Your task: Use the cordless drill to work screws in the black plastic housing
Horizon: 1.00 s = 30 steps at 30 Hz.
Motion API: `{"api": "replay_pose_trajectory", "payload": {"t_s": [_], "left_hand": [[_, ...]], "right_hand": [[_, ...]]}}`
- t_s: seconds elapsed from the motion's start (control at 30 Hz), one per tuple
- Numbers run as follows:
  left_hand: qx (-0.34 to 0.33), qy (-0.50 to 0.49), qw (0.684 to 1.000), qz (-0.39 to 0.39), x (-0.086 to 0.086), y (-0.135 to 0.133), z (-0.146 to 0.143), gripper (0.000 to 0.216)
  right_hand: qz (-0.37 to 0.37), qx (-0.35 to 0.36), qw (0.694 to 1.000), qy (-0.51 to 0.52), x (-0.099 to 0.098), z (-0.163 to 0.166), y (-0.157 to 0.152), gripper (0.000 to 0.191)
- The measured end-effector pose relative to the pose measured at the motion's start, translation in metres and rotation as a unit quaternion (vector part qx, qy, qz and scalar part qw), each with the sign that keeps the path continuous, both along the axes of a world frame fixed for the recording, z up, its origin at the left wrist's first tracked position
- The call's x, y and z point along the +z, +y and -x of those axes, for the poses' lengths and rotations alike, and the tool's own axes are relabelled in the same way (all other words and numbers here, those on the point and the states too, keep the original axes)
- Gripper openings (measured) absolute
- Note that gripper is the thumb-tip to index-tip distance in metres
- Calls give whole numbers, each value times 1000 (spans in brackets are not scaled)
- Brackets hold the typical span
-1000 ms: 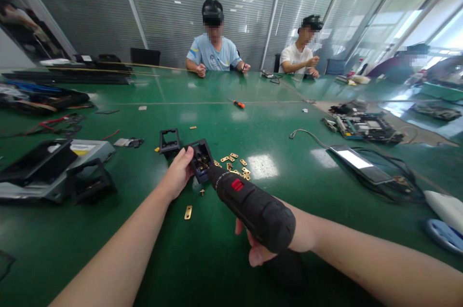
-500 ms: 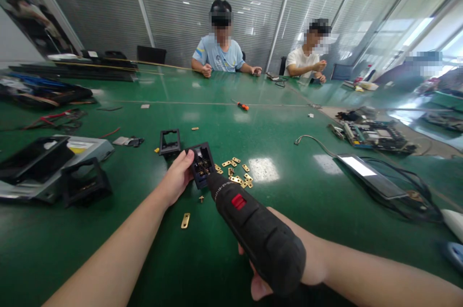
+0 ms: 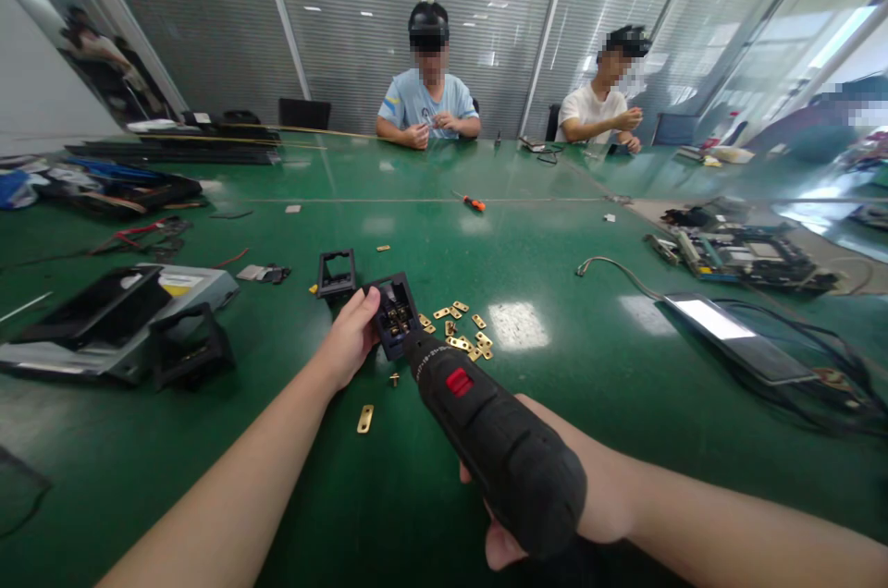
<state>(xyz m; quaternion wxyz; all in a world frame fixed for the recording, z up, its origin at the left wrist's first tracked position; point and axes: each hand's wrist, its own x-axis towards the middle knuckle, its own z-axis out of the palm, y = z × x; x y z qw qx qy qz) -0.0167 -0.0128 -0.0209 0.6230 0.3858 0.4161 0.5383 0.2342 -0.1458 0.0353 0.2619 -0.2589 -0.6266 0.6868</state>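
We face a glossy green table, slatted blinds across the top of the frame. Our box, just left of centre, is black and open-faced, with brass-coloured parts inside. Our left hand grasps its left side; our right hand clasps the drill, nosed against or near its lower right.

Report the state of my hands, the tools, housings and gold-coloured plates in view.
Held housing: open-faced, small metal parts inside
Left hand: gripping held housing's side
Right hand: gripping drill
Drill: nose at held housing; running unclear
Gold-coloured plates: loose, scattered
Other two housings: unheld
Orange screwdriver: lying, unheld
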Motion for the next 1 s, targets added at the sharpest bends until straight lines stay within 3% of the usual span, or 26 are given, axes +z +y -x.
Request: {"api": "replay_pose_trajectory", "payload": {"t_s": [0.17, 0.43, 0.77, 1.0], "left_hand": [[-7, 7, 1000, -1, 0, -1, 1, 58], [9, 23, 1000, -4, -2, 0, 2, 57], [4, 16, 1000, -9, 0, -1, 0, 58], [-4, 23, 1000, -16, -3, 0, 1, 63]], "right_hand": [[33, -7, 999, -40, 2, 0, 0, 49], [-48, -24, 997, -58, -2, 0, 2, 48], [50, 0, 999, -22, 6, -2, 1, 45], [6, 12, 999, -31, 1, -5, 5, 41]]}}
